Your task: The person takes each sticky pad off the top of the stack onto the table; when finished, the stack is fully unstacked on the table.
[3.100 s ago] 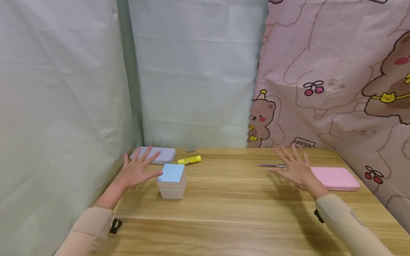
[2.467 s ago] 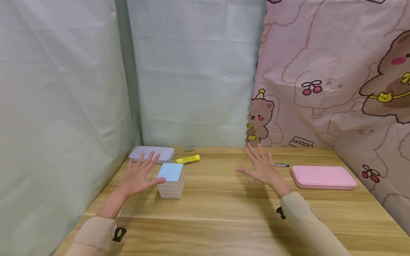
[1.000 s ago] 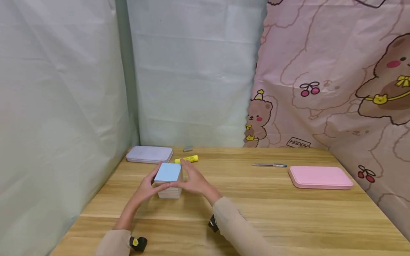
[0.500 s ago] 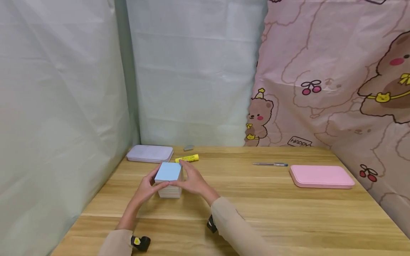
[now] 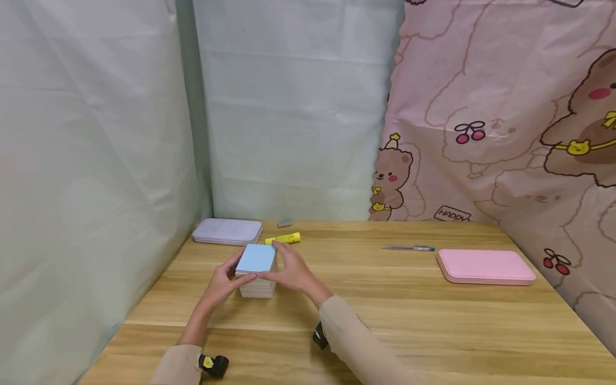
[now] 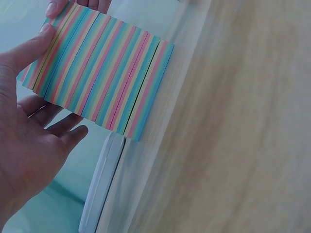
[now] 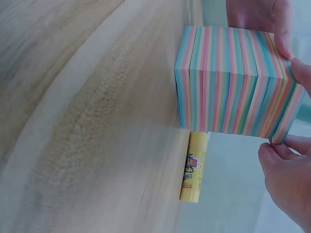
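A square stack of coloured note pads (image 5: 257,258) stands upright on the table, its top sheet light blue. Pink, yellow, green and blue bands run along the stack's sides (image 6: 97,68) in the left wrist view. My left hand (image 5: 220,283) grips the upper part from the left, thumb on the near face. From the right, my right hand (image 5: 292,271) pinches the top layers between a thumb at the front and fingers at the far corner. In the right wrist view the top pad (image 7: 290,114) sits slightly askew. Both thumbs nearly meet. Some fingertips are hidden behind the stack.
Behind the stack lie a yellow glue stick (image 5: 283,238), a lavender case (image 5: 228,231) and a small grey item (image 5: 285,223). A pen (image 5: 408,247) and a pink case (image 5: 486,266) lie on the right. Curtains bound the wooden table (image 5: 385,321) at the left and back.
Both hands, earlier spread out above the table, have come together on the stack, the right one travelling left. Over the last second their hold looks the same.
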{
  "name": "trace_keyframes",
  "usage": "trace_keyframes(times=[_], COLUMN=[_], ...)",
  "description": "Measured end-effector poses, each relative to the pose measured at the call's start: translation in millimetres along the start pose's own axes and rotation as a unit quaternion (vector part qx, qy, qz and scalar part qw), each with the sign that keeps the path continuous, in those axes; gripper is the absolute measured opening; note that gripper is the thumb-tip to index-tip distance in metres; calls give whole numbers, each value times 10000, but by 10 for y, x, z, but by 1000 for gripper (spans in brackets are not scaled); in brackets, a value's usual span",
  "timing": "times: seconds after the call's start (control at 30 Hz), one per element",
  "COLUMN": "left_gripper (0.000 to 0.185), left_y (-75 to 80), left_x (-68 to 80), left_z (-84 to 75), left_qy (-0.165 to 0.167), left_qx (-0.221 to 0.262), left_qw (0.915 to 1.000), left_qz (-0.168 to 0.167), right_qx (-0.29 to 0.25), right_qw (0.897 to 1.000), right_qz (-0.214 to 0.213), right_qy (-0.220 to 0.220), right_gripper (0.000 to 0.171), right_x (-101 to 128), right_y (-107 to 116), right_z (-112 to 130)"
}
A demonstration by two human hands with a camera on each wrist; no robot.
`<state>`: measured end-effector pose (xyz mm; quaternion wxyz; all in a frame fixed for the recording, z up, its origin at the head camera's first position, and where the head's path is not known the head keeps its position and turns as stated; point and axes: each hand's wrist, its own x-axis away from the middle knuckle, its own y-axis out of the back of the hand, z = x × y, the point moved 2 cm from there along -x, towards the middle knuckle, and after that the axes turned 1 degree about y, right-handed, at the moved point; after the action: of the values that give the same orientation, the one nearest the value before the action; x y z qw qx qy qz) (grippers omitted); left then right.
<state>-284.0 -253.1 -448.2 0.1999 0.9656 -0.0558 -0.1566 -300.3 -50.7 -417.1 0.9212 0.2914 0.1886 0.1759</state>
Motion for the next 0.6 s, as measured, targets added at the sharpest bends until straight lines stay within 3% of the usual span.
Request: trace_keyframes(times=[0.6], left_gripper=[77], left_y=[-19], left_x=[2], left_z=[10], left_qy=[332], left_qx=[542], left_qw=[9979], left_qz=[78], right_qx=[-240], right_qw=[9997], right_qz=[37], right_qy=[68], right_gripper=[85], right_x=[-9], right_y=[155], right_z=[-81])
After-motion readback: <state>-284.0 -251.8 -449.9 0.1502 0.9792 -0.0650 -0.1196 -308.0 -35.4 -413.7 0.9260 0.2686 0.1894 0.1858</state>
